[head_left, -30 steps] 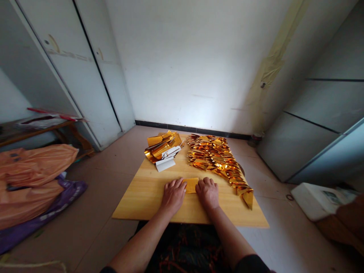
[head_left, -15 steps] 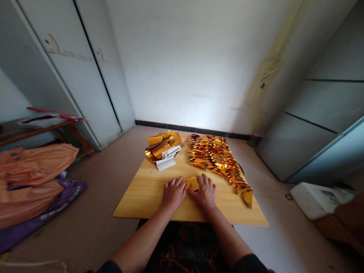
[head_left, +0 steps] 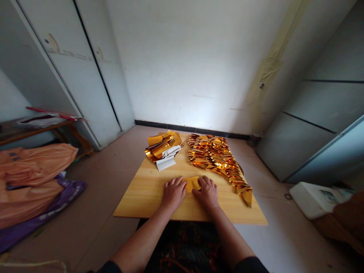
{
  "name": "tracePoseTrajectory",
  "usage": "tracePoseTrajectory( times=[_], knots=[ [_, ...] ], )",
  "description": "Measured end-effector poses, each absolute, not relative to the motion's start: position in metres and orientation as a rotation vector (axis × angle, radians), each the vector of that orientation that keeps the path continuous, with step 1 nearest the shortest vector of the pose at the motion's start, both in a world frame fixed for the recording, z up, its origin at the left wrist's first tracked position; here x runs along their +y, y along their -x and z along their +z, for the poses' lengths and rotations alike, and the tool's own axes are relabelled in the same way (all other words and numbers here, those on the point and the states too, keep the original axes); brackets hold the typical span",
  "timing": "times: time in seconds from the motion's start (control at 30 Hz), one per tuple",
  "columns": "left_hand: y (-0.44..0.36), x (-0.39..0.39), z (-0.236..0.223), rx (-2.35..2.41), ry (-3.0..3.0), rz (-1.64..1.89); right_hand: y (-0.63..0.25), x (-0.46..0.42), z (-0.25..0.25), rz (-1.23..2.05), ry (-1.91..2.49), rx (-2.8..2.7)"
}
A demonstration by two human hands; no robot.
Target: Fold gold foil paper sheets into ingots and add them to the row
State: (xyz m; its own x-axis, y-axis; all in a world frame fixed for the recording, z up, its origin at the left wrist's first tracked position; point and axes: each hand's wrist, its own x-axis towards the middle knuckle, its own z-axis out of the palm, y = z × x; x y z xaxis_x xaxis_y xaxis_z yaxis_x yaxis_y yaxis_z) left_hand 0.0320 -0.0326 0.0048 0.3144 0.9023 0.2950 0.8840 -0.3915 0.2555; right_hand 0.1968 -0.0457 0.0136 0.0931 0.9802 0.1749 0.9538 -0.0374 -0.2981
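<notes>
A small piece of gold foil paper [head_left: 192, 184] lies on the wooden board between my two hands, its dull yellow face up. My left hand [head_left: 174, 193] holds its left end, with curled fingertips pressing on it. The right end is under the fingers and thumb of my right hand [head_left: 207, 192]. Where the fingertips cover the paper, its edges are hidden. Beyond my right hand spread rows of shiny folded gold foil pieces [head_left: 212, 153], trailing toward the board's right corner. Loose gold foil sheets [head_left: 162, 146] are heaped at the back left, with folded white paper [head_left: 165, 163] against them.
The wooden board [head_left: 136, 201] sits low in front of my lap. A grey cabinet [head_left: 93, 68] stands at left, above an orange cloth [head_left: 31, 178] and a purple bag [head_left: 65, 197]. On the right are a fridge-like grey unit [head_left: 307, 125] and a white box [head_left: 309, 199].
My right hand has shifted slightly to the right, and more of the gold foil paper shows between the hands. My left hand has stayed nearly in place.
</notes>
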Motion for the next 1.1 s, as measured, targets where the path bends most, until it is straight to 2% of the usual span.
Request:
tracePoseTrajectory(
  times=[0.2,0.43,0.7,0.87,1.1],
  knots=[
    [-0.031,-0.032,0.005,1.704,-2.508,0.595,-0.213,-0.042,0.01,0.204,1.988,-1.903],
    [-0.03,-0.032,0.003,1.716,-2.494,0.564,-0.233,-0.034,-0.003,0.128,1.856,-1.909],
    [-0.03,-0.031,0.001,1.704,-2.502,0.587,-0.236,-0.044,0.0,0.272,1.695,-1.938],
    [-0.03,-0.031,0.0,1.706,-2.499,0.593,-0.224,-0.051,0.007,0.296,1.797,-1.98],
    [-0.03,-0.03,0.002,1.715,-2.485,0.563,-0.19,-0.047,0.006,0.086,2.023,-1.869]
  ],
)
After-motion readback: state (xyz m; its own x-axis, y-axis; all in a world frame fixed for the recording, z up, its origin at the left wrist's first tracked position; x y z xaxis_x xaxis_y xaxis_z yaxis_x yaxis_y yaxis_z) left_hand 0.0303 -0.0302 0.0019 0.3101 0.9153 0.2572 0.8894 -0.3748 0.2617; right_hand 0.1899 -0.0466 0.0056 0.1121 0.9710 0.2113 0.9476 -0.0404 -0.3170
